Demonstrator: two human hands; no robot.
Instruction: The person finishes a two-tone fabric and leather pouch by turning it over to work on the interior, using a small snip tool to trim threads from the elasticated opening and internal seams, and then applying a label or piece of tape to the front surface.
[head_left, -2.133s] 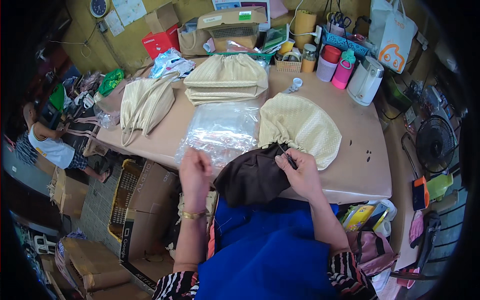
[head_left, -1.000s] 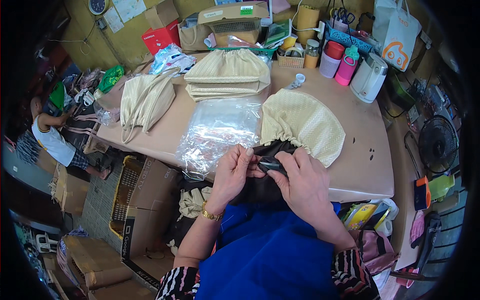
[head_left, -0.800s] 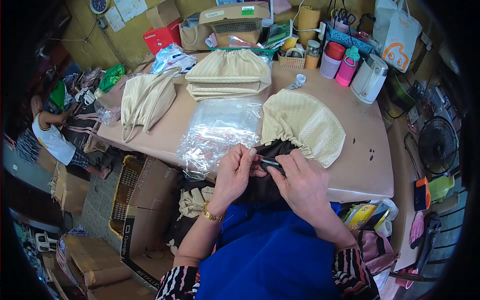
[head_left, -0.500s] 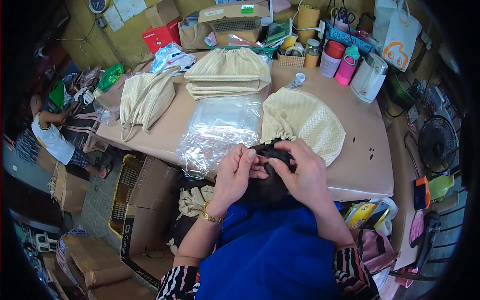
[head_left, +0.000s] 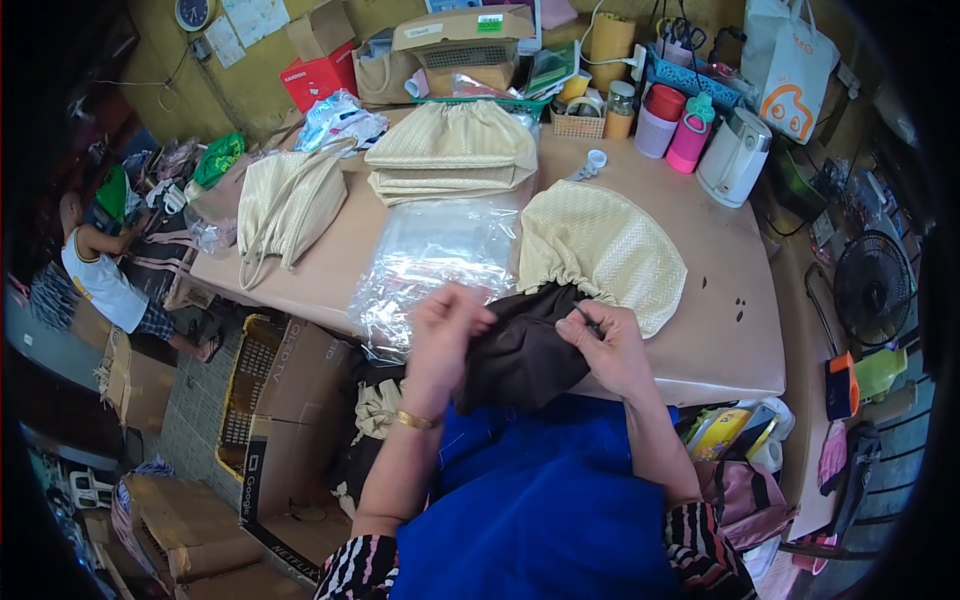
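A cream woven drawstring bag (head_left: 610, 255) lies at the table's front edge, its gathered mouth toward me. Dark brown cloth (head_left: 525, 345), apparently the bag's lining, spills from that mouth over the edge toward my lap. My right hand (head_left: 615, 350) is closed in a pinch on a small, thin dark piece (head_left: 588, 318) beside the gathered mouth; its kind is too small to tell. At the left of the dark cloth, my left hand (head_left: 450, 330) is raised and smeared by motion, so its fingers do not show clearly.
Clear plastic bags (head_left: 440, 260) lie left of the woven bag. Behind them sit stacked cream bags (head_left: 455, 150), with another cream bag (head_left: 290, 205) farther left. A white kettle (head_left: 735, 155) stands at the back right. Cardboard boxes (head_left: 290, 420) occupy the floor at left, where another person (head_left: 100, 270) works.
My hands have drawn apart: the left moved left and slightly down, the right a little right and down. The dark cloth now lies spread out between them.
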